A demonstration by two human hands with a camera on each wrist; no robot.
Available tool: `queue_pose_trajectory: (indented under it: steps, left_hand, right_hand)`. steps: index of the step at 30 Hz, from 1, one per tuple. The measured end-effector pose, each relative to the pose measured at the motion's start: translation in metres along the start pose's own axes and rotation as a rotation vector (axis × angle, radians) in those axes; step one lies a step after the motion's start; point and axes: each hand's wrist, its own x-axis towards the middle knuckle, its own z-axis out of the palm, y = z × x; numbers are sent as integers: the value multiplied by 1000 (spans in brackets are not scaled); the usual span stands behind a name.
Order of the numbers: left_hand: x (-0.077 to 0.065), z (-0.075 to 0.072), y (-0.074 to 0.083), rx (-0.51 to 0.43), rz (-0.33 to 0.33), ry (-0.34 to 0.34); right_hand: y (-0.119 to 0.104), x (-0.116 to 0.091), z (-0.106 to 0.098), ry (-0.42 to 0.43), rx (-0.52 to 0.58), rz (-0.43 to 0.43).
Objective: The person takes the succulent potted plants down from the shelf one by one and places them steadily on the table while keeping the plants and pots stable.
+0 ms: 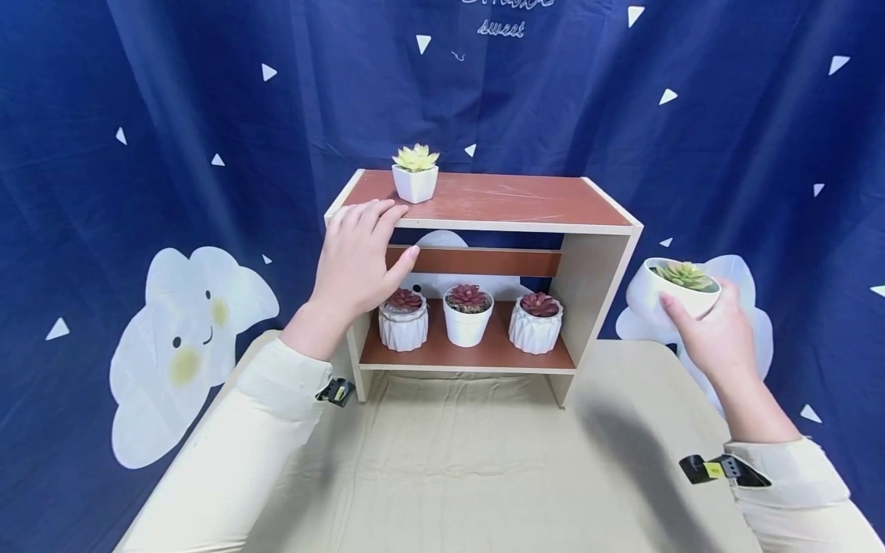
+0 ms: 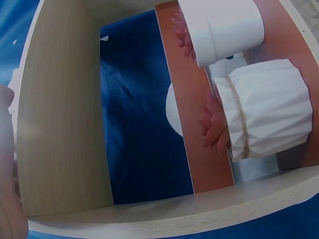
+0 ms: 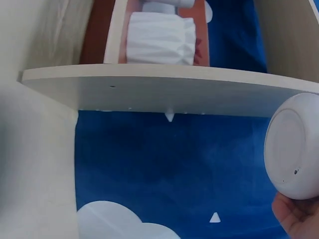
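In the head view my right hand (image 1: pixel 722 334) grips a round white pot with a green succulent (image 1: pixel 681 275), held in the air to the right of the shelf and tilted a little. The right wrist view shows the underside of this white pot (image 3: pixel 291 147), with fingers below it. My left hand (image 1: pixel 362 257) is at the top left front edge of the small shelf unit (image 1: pixel 512 201), fingers extended over the top board and thumb pointing right. Just behind its fingertips stands a small white angular pot with a yellow-green succulent (image 1: pixel 415 183).
On the lower board stand a twine-tied white pot (image 1: pixel 403 326), a smooth white pot (image 1: pixel 466 322) and a ribbed white pot (image 1: pixel 535 326), each with a dark red succulent. A beige cloth (image 1: pixel 456 461) covers the table. Behind hangs a blue curtain (image 1: pixel 207 92) with clouds.
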Motion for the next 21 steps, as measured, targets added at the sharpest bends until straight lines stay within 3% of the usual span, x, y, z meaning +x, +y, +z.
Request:
queue_pose_trajectory:
  steps: [21]
  left_hand:
    - [0, -1, 0, -5, -11, -2]
  right_hand:
    - [29, -5, 28, -92, 0, 78]
